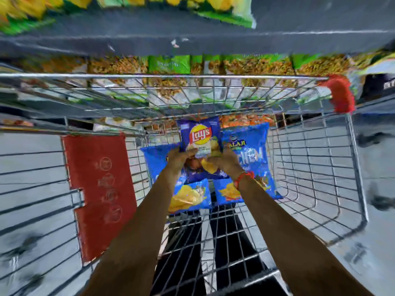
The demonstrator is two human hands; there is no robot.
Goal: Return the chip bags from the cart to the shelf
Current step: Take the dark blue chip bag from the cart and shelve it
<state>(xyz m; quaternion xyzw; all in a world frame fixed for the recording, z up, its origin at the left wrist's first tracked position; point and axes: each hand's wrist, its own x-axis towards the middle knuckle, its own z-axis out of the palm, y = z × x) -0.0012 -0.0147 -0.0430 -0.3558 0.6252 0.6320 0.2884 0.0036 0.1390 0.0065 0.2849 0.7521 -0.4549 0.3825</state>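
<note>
A dark blue Lay's chip bag stands upright inside the wire cart. My left hand grips its lower left side and my right hand grips its lower right side. A red thread is tied around my right wrist. Under and around it lie several lighter blue chip bags: one Balaji bag to the right, one at the left, and two nearer to me. The grey shelf runs across the top of the view.
Green and yellow snack bags sit on the upper shelf, and packets of brown snacks fill the shelf below it. A red plastic flap hangs on the cart's left side, with a red corner bumper at far right. Grey tiled floor surrounds the cart.
</note>
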